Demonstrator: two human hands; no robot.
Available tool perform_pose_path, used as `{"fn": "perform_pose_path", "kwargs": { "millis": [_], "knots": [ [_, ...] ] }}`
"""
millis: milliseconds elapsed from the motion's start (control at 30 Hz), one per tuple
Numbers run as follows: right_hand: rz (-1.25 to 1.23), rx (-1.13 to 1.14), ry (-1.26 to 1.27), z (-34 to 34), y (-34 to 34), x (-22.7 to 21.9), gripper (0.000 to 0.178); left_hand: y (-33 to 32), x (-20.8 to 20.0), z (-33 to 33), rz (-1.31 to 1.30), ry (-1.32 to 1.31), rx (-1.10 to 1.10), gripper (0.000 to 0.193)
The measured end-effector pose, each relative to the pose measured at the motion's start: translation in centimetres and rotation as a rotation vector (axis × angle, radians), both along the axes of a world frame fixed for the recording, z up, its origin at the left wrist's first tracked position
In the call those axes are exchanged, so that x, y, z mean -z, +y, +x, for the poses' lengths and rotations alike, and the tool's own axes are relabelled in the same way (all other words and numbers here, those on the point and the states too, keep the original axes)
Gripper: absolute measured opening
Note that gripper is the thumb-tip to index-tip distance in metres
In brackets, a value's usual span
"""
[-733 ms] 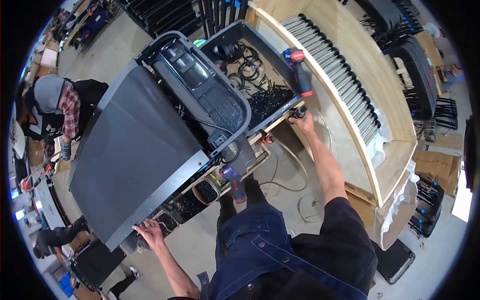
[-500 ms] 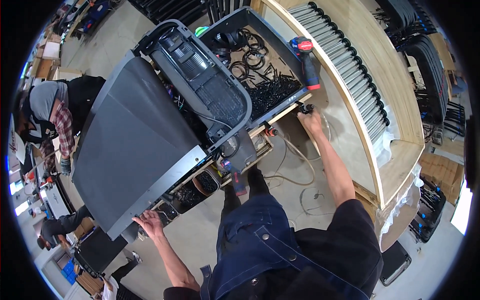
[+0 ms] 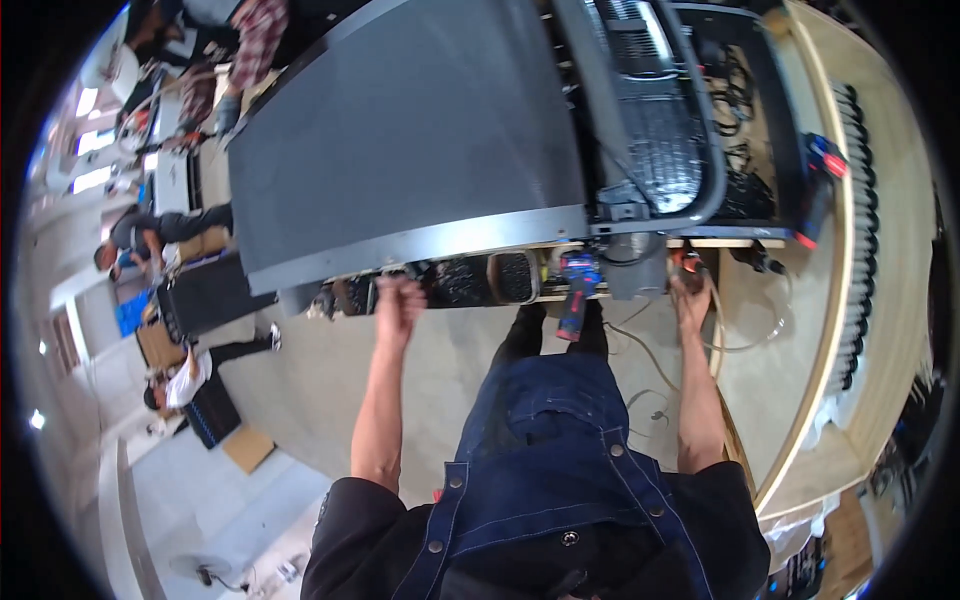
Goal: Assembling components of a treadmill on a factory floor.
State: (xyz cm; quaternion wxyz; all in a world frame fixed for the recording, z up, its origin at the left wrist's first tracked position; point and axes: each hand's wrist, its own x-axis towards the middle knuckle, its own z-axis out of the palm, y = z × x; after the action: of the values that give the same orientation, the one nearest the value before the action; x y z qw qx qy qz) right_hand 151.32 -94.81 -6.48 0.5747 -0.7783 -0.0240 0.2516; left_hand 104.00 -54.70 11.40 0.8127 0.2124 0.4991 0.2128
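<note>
My right hand point(image 3: 691, 302) is closed around an orange-and-black air tool point(image 3: 688, 262) hanging below the bench edge. A dark air tool point(image 3: 758, 260) hangs just right of it. My left hand point(image 3: 400, 303), smeared by motion, is just in front of the parts bins point(image 3: 455, 284) under the panel edge; whether it holds anything is not clear. Above lies a large dark grey panel point(image 3: 420, 140) with a metal strip point(image 3: 440, 238) along its near edge. Between my hands hangs a blue-and-red cordless driver point(image 3: 577, 290).
A black framed part point(image 3: 655, 130) lies right of the panel. Beyond it is a tray point(image 3: 745, 228) of black screws and cable loops, with another cordless driver point(image 3: 822, 190) at its side. A curved wooden rack point(image 3: 830, 300) borders the right. Hoses point(image 3: 650, 352) hang low. Other people work at the left.
My right hand has left the dark air tool and taken hold of the orange-and-black one. My left hand has moved right from the panel corner toward the bins. The whole view has turned.
</note>
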Motion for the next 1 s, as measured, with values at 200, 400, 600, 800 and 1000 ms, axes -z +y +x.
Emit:
{"fn": "perform_pose_path", "kwargs": {
  "millis": [200, 400, 600, 800, 1000],
  "knots": [
    [-0.116, -0.006, -0.049, 2.2, 3.4, 6.2, 0.062, -6.7, 13.0, 2.0, 0.690, 0.870, 0.501, 0.033],
    [0.364, 0.117, 0.201, -0.2, 4.7, -3.1, 0.037, -5.7, 15.1, 3.8, 0.484, 1.458, 0.679, 0.066],
    [0.019, 0.099, 0.104, -2.4, 0.6, -14.9, 0.047, -6.6, 12.7, 6.0, 0.754, 1.314, 0.905, 0.064],
    [0.032, 0.286, 0.183, -7.1, -0.3, -19.5, 0.048, -3.3, 15.0, 1.5, 0.845, 0.907, 0.829, 0.040],
    [0.082, 0.334, 0.217, -11.2, -0.6, -22.6, 0.050, -2.8, 14.9, -0.7, 0.667, 0.672, 0.466, 0.020]
  ]
}}
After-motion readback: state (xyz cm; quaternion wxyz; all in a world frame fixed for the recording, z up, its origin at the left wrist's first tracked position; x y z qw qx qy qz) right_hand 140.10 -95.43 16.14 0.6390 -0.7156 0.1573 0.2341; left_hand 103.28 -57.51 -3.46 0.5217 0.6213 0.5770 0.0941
